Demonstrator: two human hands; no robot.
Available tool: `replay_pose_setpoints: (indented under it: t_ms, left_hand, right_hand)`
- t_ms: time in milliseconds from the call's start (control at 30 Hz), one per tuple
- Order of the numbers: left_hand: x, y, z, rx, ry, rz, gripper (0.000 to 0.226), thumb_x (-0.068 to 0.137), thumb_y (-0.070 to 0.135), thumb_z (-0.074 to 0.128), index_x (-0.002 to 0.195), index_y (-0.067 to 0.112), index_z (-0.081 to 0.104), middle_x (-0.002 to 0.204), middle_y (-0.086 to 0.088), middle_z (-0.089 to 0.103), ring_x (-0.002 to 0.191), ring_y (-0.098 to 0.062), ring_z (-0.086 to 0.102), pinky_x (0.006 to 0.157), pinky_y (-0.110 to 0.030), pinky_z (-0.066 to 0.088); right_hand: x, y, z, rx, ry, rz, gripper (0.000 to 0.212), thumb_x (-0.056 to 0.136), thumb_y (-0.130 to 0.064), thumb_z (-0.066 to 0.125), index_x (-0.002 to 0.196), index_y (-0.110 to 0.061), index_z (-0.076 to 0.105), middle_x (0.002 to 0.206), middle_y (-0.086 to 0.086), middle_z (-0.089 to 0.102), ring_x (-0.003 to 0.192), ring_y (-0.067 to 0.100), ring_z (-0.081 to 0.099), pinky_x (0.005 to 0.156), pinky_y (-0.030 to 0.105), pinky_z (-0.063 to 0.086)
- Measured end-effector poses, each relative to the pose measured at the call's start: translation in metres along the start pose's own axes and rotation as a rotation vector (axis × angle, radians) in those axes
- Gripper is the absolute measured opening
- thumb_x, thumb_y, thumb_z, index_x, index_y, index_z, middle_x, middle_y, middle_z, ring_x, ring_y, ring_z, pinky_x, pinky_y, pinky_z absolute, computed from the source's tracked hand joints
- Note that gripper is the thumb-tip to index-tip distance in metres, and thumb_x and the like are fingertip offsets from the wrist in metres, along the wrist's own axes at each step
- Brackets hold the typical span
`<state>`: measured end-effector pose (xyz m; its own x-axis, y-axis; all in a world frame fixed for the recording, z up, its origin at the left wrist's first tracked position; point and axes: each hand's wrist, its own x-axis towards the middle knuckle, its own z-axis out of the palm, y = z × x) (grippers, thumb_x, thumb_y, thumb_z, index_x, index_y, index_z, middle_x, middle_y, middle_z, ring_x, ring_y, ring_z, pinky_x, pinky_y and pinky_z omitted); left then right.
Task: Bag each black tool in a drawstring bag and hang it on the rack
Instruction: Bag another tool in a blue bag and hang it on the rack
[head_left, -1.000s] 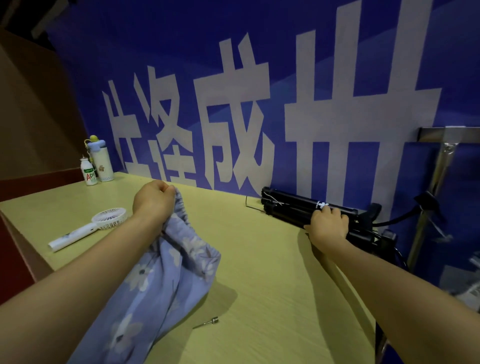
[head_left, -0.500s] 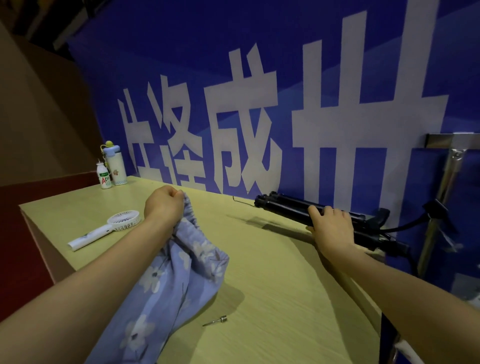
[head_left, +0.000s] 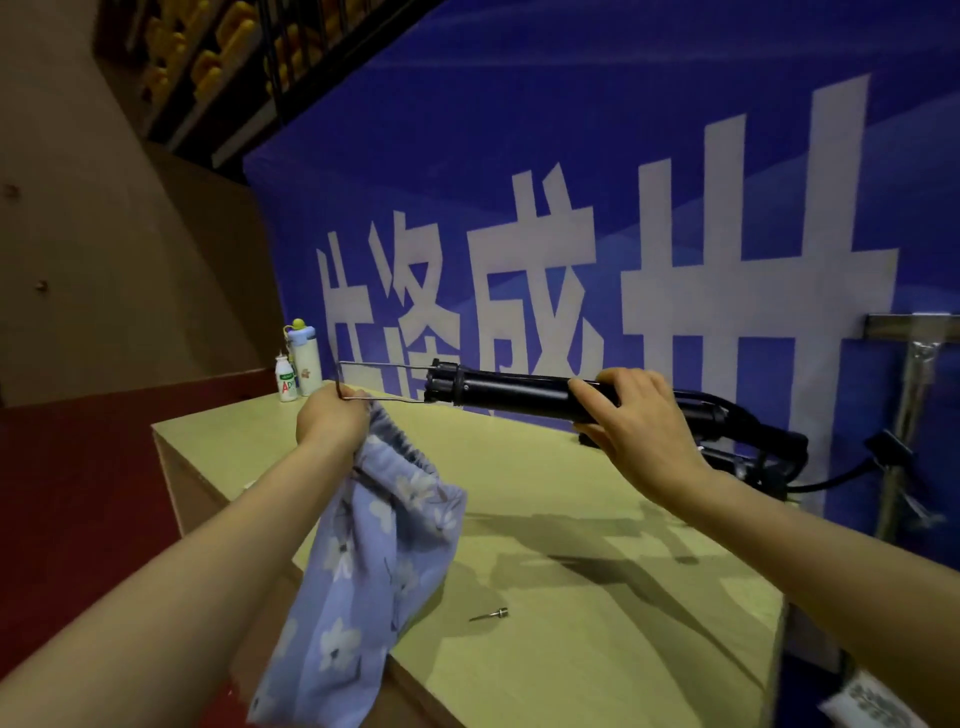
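My right hand (head_left: 631, 421) grips the barrel of a long black tool (head_left: 511, 392) and holds it level above the table, its thin wire loop pointing left. The loop's tip reaches my left hand (head_left: 332, 418). That hand holds the gathered mouth of a light blue flowered drawstring bag (head_left: 363, 551), which hangs down over the table's front edge. More black tools (head_left: 748, 457) with a hose lie at the back right. A metal rack (head_left: 914, 364) with a crossbar stands at the far right.
The yellow-green table (head_left: 597, 571) carries a small metal needle (head_left: 491, 616) near its front. Two bottles (head_left: 298, 364) stand at the back left corner. A blue banner with white characters (head_left: 571, 234) backs the table. Red floor lies to the left.
My right hand has lifted one black tool off the table and swung it left toward the bag. My left hand has raised the bag's mouth. The camera has tilted up and right.
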<state>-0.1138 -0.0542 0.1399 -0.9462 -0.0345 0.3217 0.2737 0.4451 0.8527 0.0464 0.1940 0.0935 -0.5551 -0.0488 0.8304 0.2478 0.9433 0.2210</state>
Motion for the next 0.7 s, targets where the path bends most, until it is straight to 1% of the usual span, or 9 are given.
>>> replay_pose_setpoints:
  t_ms: [67,100,167,233,333,467,600,667,700]
  left_hand:
    - [-0.002,-0.003,-0.012,-0.046,0.008,0.012,0.018,0.095,0.020,0.048,0.090,0.008,0.060,0.110,-0.021,0.065,0.105,-0.040,0.057,0.093,-0.044,0.046]
    - [-0.001,-0.005,-0.019,-0.059,0.011,0.023,0.018,0.094,0.021,0.050,0.086,0.008,0.060,0.109,-0.022,0.065,0.104,-0.041,0.058,0.093,-0.044,0.047]
    - [0.004,-0.009,-0.036,-0.029,0.034,0.039,0.024,0.093,0.021,0.051,0.091,0.002,0.066,0.107,-0.025,0.067,0.101,-0.042,0.060,0.091,-0.043,0.049]
    - [0.006,-0.012,-0.055,-0.001,0.097,0.012,0.029,0.093,0.021,0.050,0.098,0.000,0.069,0.105,-0.026,0.067,0.099,-0.042,0.060,0.087,-0.041,0.048]
    - [0.009,-0.010,-0.068,0.056,0.157,-0.008,0.031,0.095,0.024,0.048,0.104,0.002,0.067,0.106,-0.023,0.066,0.099,-0.041,0.059,0.084,-0.041,0.048]
    - [0.005,-0.002,-0.067,0.131,0.202,-0.014,0.037,0.100,0.021,0.036,0.112,-0.004,0.061,0.116,-0.028,0.061,0.109,-0.044,0.055,0.087,-0.043,0.045]
    - [0.004,-0.004,-0.070,0.206,0.242,0.037,0.035,0.100,0.021,0.037,0.109,-0.002,0.061,0.115,-0.027,0.062,0.109,-0.043,0.055,0.087,-0.042,0.044]
    - [0.002,-0.002,-0.064,0.229,0.189,0.115,0.032,0.098,0.022,0.041,0.104,0.000,0.064,0.110,-0.024,0.064,0.103,-0.041,0.057,0.081,-0.039,0.045]
    - [0.000,0.000,-0.059,0.237,0.153,0.162,0.031,0.097,0.023,0.043,0.101,0.001,0.065,0.103,-0.022,0.065,0.097,-0.039,0.058,0.077,-0.038,0.044]
  right_hand:
    - [0.003,-0.007,-0.011,0.002,0.035,-0.049,0.053,0.069,-0.024,0.081,0.117,-0.012,0.061,0.093,0.017,0.065,0.082,0.032,0.061,0.071,0.040,0.050]
    - [0.004,-0.009,-0.016,0.008,0.045,-0.067,0.053,0.069,-0.024,0.081,0.117,-0.012,0.061,0.094,0.016,0.065,0.081,0.032,0.061,0.072,0.040,0.051]
    - [0.006,-0.010,-0.023,0.020,0.055,-0.076,0.054,0.068,-0.023,0.081,0.117,-0.012,0.060,0.095,0.016,0.065,0.082,0.031,0.061,0.073,0.040,0.051]
    - [0.009,-0.010,-0.028,0.008,0.061,-0.080,0.055,0.068,-0.023,0.082,0.117,-0.012,0.060,0.096,0.015,0.065,0.083,0.030,0.061,0.072,0.039,0.051]
    - [0.013,-0.016,-0.028,-0.002,0.064,-0.095,0.055,0.068,-0.024,0.082,0.117,-0.013,0.060,0.096,0.015,0.065,0.083,0.031,0.061,0.073,0.040,0.051]
    - [0.019,-0.037,-0.026,0.021,0.076,-0.126,0.055,0.070,-0.027,0.080,0.118,-0.016,0.058,0.099,0.015,0.066,0.088,0.031,0.063,0.076,0.041,0.052]
    - [0.018,-0.044,-0.028,0.015,0.103,-0.204,0.054,0.069,-0.028,0.080,0.117,-0.017,0.056,0.100,0.013,0.066,0.088,0.029,0.063,0.077,0.040,0.052]
    - [0.017,-0.051,-0.028,0.016,0.109,-0.272,0.054,0.070,-0.029,0.078,0.118,-0.020,0.055,0.101,0.010,0.066,0.089,0.025,0.063,0.078,0.037,0.051]
    - [0.017,-0.055,-0.028,0.014,0.110,-0.309,0.053,0.071,-0.029,0.077,0.118,-0.021,0.055,0.101,0.009,0.067,0.090,0.024,0.063,0.079,0.035,0.051]
